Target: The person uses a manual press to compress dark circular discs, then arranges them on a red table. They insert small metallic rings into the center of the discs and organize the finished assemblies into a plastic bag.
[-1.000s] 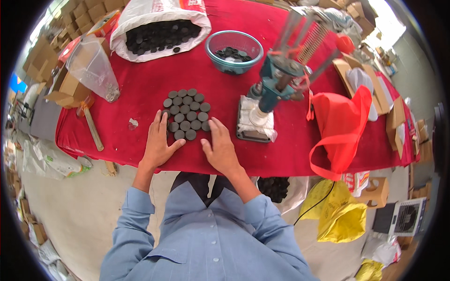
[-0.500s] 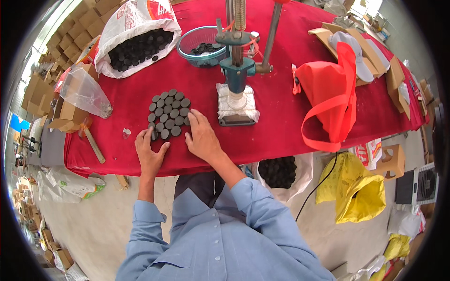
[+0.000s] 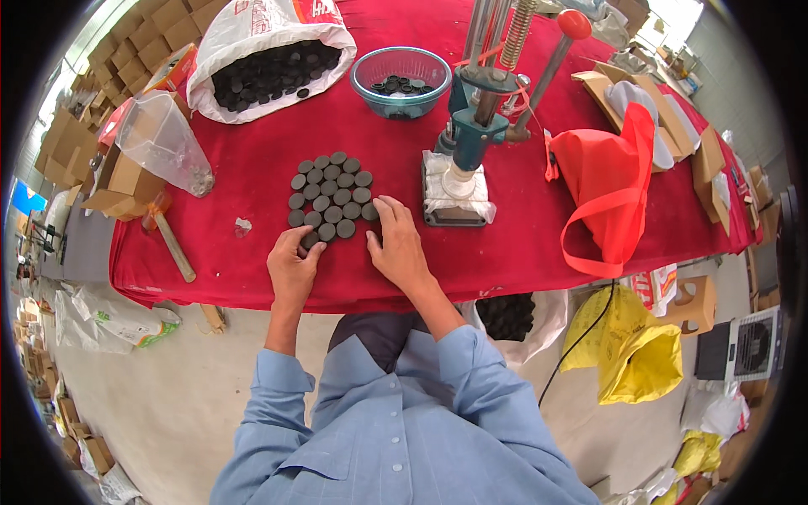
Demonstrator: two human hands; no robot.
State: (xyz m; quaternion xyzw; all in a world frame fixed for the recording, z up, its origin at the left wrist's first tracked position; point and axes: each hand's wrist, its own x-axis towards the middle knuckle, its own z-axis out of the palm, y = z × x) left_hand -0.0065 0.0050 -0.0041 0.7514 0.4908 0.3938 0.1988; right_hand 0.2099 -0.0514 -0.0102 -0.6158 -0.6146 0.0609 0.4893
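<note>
A cluster of dark round caps (image 3: 326, 202) lies in one flat layer on the red tablecloth. My left hand (image 3: 292, 269) is at the cluster's near left edge, with thumb and fingers closed around a cap (image 3: 310, 241). On the near right side, my right hand (image 3: 401, 251) has its thumb and fingers apart, and its fingertips are beside an outer cap (image 3: 370, 211). To the right of it stands a green hand press (image 3: 474, 139) with a lever, its white round head resting over a wrapped base (image 3: 454, 198).
Behind the cluster are a white sack (image 3: 261, 42) spilling black caps and a blue plastic basket (image 3: 401, 104) of caps. A hammer (image 3: 174, 247) and a clear bag (image 3: 164, 143) lie left. At right sits a red bag (image 3: 602, 202); another open sack (image 3: 547, 324) is below the table edge.
The view has shifted, so the table things sit further right in it. My left thumb and fingers have come together on a cap at the edge; my right hand remains beside the cluster.
</note>
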